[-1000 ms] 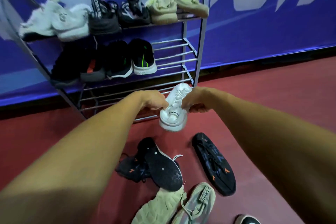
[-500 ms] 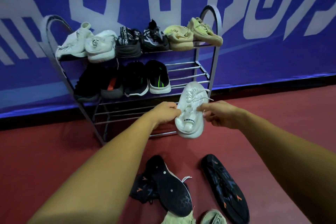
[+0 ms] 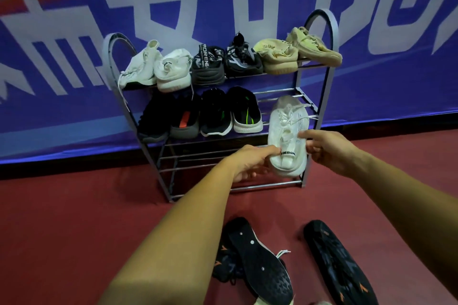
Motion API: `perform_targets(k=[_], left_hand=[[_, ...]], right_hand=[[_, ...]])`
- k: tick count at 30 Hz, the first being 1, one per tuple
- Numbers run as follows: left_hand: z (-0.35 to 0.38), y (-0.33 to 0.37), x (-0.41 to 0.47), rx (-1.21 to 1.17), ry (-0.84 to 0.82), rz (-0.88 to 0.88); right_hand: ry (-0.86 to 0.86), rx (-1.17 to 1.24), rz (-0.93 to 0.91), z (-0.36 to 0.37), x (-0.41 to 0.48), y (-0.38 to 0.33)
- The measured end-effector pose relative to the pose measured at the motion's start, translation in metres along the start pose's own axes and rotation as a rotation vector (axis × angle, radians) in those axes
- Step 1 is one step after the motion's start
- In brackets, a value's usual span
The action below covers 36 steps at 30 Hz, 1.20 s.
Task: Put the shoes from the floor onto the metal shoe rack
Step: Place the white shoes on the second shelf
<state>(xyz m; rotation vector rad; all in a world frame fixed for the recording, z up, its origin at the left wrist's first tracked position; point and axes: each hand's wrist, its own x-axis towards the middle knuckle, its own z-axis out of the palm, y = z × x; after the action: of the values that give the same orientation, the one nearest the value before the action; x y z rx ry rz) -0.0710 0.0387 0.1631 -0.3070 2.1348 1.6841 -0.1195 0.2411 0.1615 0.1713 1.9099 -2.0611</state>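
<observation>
A white knit sneaker [image 3: 287,131] points toe-first at the right end of the middle shelf of the grey metal shoe rack [image 3: 330,77]. My left hand [image 3: 250,161] grips its heel from the left, and my right hand [image 3: 324,148] pinches its right side near the collar. The toe lies over the shelf bars while the heel hangs out in front of the rack. Several shoes fill the top shelf and several dark ones sit on the left of the middle shelf.
On the red floor in front of me lie two black shoes with orange marks, one [image 3: 257,262] sole-up and another [image 3: 339,265] to its right. The rack's lowest bars [image 3: 210,168] hold nothing. A blue banner wall [image 3: 74,82] stands behind the rack.
Both hands have carried the white sneaker up and to the right, from in front of the lower bars to the right end of the middle shelf. My view has tilted up.
</observation>
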Motion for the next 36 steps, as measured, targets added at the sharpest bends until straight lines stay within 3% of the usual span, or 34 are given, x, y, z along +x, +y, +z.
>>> perform_targets(k=[4, 9, 23, 27, 36], left_hand=[[-0.005, 0.0, 0.003, -0.083, -0.032, 0.034], [-0.004, 0.002, 0.016, -0.228, 0.046, 0.048], [0.02, 0.019, 0.075, -0.585, 0.232, 0.039], [0.026, 0.017, 0.091, -0.672, 0.253, 0.065], [0.013, 0.0, 0.107, -0.571, 0.272, -0.019]], right_hand=[[-0.01, 0.07, -0.057, 0.002, 0.017, 0.003], [-0.022, 0.121, -0.14, 0.009, 0.022, 0.005], [-0.088, -0.07, 0.021, 0.0, 0.045, 0.01], [-0.045, 0.042, -0.002, 0.003, 0.065, 0.012], [0.005, 0.085, -0.047, 0.008, 0.1, 0.016]])
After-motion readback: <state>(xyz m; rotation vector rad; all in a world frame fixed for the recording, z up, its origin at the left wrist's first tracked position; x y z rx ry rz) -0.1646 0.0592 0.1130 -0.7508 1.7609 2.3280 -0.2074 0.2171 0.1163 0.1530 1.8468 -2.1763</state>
